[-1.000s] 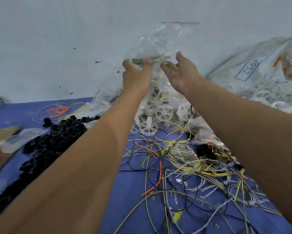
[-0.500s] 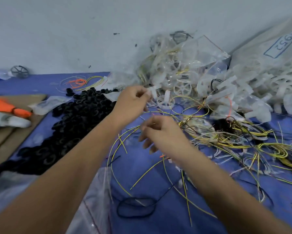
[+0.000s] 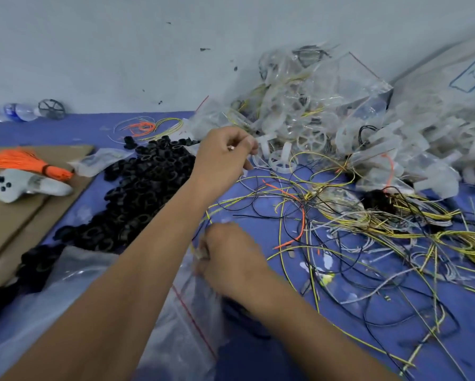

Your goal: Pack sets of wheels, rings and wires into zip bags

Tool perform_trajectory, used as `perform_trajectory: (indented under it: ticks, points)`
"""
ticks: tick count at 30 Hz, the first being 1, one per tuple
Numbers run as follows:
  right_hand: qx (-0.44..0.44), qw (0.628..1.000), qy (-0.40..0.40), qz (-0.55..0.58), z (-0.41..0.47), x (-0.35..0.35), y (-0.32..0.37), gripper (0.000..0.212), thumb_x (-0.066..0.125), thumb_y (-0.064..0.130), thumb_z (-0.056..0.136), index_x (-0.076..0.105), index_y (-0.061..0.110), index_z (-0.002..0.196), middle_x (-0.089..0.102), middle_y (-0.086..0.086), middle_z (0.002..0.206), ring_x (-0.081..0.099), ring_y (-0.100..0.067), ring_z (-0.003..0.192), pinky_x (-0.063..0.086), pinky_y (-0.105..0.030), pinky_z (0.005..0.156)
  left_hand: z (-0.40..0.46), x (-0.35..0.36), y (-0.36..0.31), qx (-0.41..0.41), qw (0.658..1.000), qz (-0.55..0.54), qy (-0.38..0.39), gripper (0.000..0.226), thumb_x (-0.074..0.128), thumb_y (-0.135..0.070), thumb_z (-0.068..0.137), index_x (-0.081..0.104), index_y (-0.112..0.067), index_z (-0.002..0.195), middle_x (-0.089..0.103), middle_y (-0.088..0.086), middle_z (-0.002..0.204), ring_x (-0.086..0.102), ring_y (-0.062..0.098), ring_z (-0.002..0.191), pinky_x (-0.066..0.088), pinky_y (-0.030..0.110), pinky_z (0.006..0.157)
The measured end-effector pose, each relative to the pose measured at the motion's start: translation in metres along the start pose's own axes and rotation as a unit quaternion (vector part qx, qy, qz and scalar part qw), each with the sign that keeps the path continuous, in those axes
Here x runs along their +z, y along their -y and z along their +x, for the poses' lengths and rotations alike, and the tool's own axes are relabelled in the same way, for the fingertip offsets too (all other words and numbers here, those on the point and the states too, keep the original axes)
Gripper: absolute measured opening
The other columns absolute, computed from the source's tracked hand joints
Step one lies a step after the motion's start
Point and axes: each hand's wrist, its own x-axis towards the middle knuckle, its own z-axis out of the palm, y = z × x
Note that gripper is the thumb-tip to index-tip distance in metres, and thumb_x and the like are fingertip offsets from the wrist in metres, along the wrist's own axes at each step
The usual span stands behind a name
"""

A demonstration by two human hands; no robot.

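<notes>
A heap of black rings (image 3: 143,193) lies left of centre on the blue cloth. White wheels (image 3: 281,160) sit just beyond my left hand (image 3: 225,155), whose fingertips pinch what looks like a thin pale wire beside them. Loose yellow, black, grey and orange wires (image 3: 341,221) sprawl over the right half. Nearer to me, my right hand (image 3: 231,259) grips the mouth of a clear zip bag (image 3: 192,312) with a red seal line. The bag lies partly under my left forearm. Filled clear bags (image 3: 313,100) are piled against the wall.
Cardboard (image 3: 16,224) at the left carries an orange wire bundle (image 3: 24,162) and a grey controller-like object (image 3: 24,185). A water bottle (image 3: 19,112) and a dark wheel (image 3: 51,109) lie by the wall. A big sack of white wheels (image 3: 437,138) fills the right.
Both hands came down from the bag pile at the wall. My right hand dropped toward me onto the zip bag; my left hand stayed near the white wheels, pinching.
</notes>
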Motion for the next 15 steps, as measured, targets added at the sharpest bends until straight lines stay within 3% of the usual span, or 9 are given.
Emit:
perform_trajectory:
  ticks: [3,7,8,11,13,15]
  points:
    - [0.031,0.995,-0.094,-0.002,0.007,-0.019,-0.032,0.015,0.069,0.023,0.086,0.058,0.017,0.078,0.066,-0.009,0.085,0.062,-0.034,0.083,0.048,-0.033,0.067,-0.003,0.003,0.003,0.013,1.000,-0.013,-0.018,0.025,0.054,-0.009,0.100,0.068,-0.014,0.080,0.072,0.001,0.083,0.064,0.008,0.056,0.050,0.023,0.052]
    - [0.043,0.978,-0.152,0.140,0.010,-0.043,-0.065,0.021,0.083,0.017,0.077,0.064,0.024,0.083,0.059,0.011,0.062,0.055,0.001,0.057,0.042,-0.018,0.058,-0.011,0.020,0.010,0.008,0.999,-0.027,-0.047,0.025,0.055,-0.013,0.101,0.070,-0.010,0.081,0.073,0.001,0.082,0.065,0.011,0.059,0.050,0.028,0.059]
    - [0.042,0.973,-0.161,0.158,0.010,-0.047,-0.070,0.024,0.085,0.016,0.075,0.064,0.024,0.084,0.061,0.009,0.063,0.056,0.000,0.057,0.044,-0.018,0.059,-0.014,0.026,0.013,0.007,0.998,-0.022,-0.050,0.025,0.055,-0.015,0.101,0.070,-0.008,0.083,0.073,0.002,0.082,0.066,0.014,0.062,0.051,0.031,0.062]
    - [0.044,0.953,-0.141,0.264,0.008,-0.057,-0.083,0.026,0.085,0.006,0.073,0.068,0.020,0.086,0.071,-0.009,0.077,0.064,-0.024,0.063,0.054,-0.035,0.067,-0.027,0.040,0.024,0.028,0.998,0.039,-0.052,0.032,0.050,-0.027,0.100,0.071,-0.008,0.084,0.072,0.006,0.081,0.067,0.024,0.079,0.053,0.043,0.078]
    - [0.058,0.922,-0.123,0.362,0.005,-0.064,-0.091,0.028,0.082,-0.004,0.075,0.070,0.017,0.087,0.073,-0.019,0.085,0.062,-0.022,0.065,0.053,-0.035,0.066,-0.036,0.044,0.031,0.061,0.991,0.109,-0.037,0.042,0.043,-0.036,0.099,0.068,-0.007,0.082,0.069,0.007,0.077,0.063,0.028,0.078,0.049,0.047,0.076]
    - [0.071,0.897,-0.147,0.412,0.002,-0.070,-0.099,0.028,0.080,-0.008,0.077,0.072,0.015,0.090,0.075,-0.015,0.081,0.064,-0.016,0.066,0.055,-0.031,0.066,-0.040,0.044,0.038,0.077,0.982,0.170,-0.006,0.047,0.041,-0.041,0.101,0.064,-0.007,0.079,0.065,0.007,0.072,0.060,0.031,0.073,0.048,0.048,0.072]
